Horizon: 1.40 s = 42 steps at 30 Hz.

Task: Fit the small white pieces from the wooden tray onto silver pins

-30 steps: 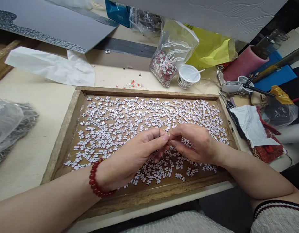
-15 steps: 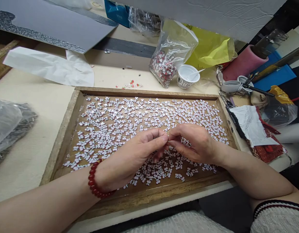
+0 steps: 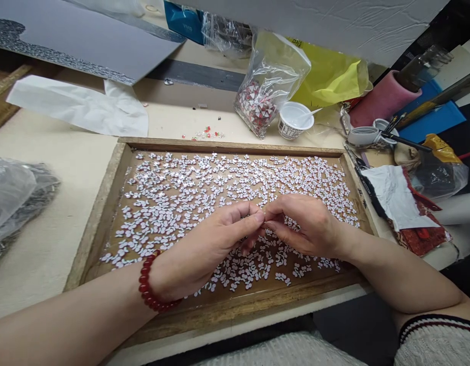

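Many small white pieces [image 3: 170, 213], each shaped like a pair of joined rounds, lie spread over the brown floor of a shallow wooden tray [image 3: 235, 146]. Above the middle of the tray, my left hand [image 3: 231, 231] is closed with thumb and forefinger pinched together. My right hand [image 3: 305, 223] meets it there, its fingertips pinched against the left ones. Whatever sits between the fingertips is too small or too hidden to name. A red bead bracelet [image 3: 145, 284] circles my left wrist.
Behind the tray stand a clear bag [image 3: 258, 107] of red and white pieces and a white cup [image 3: 292, 124]. White paper [image 3: 78, 104] lies at back left, a plastic bag [image 3: 13, 198] at left. A pink roll [image 3: 387, 99] and a red pouch [image 3: 421, 241] crowd the right.
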Each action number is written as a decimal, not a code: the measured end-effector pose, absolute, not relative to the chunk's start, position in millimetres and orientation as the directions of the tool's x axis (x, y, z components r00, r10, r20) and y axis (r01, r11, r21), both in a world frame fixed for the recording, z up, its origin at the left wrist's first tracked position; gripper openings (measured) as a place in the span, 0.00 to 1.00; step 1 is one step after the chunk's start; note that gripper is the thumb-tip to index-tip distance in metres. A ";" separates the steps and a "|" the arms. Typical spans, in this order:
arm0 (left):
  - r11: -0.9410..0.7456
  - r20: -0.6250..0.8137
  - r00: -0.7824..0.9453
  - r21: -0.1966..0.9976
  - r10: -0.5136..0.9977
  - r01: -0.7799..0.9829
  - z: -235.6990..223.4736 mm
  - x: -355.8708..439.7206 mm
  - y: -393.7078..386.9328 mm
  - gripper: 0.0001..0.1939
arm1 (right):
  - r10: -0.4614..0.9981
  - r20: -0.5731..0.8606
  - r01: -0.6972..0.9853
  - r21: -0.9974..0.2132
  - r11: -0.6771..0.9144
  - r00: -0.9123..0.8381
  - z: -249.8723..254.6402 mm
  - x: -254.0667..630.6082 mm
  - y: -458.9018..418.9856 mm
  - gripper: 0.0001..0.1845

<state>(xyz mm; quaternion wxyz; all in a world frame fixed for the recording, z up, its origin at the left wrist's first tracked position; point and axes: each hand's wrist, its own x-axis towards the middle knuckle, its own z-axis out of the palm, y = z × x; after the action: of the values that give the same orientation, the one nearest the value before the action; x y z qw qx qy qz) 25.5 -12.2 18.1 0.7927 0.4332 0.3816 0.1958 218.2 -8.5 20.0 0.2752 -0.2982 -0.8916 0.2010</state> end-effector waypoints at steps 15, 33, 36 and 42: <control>0.547 -0.443 0.627 0.837 0.642 0.031 19.3 25.0 -12.1 0.16 | 0.641 0.372 0.414 -0.530 0.740 -0.671 17.9 218.2 -8.0 0.03; 0.556 -0.445 0.633 0.831 0.634 0.027 19.9 25.5 -12.4 0.16 | 0.644 0.364 0.420 -0.529 0.737 -0.673 19.2 218.2 -8.6 0.03; 0.554 -0.441 0.635 0.832 0.634 0.025 19.5 25.4 -12.7 0.15 | 0.644 0.367 0.417 -0.531 0.738 -0.671 18.9 217.9 -8.6 0.03; 0.545 -0.441 0.627 0.838 0.642 0.033 19.8 25.3 -12.4 0.15 | 0.644 0.365 0.423 -0.524 0.739 -0.673 18.0 217.8 -8.2 0.03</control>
<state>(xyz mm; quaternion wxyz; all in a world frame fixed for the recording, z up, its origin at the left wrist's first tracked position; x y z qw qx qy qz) 25.3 -12.4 19.8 0.7894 0.4365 0.3861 0.1928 217.8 -8.2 18.0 0.2723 -0.2993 -0.8918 0.2024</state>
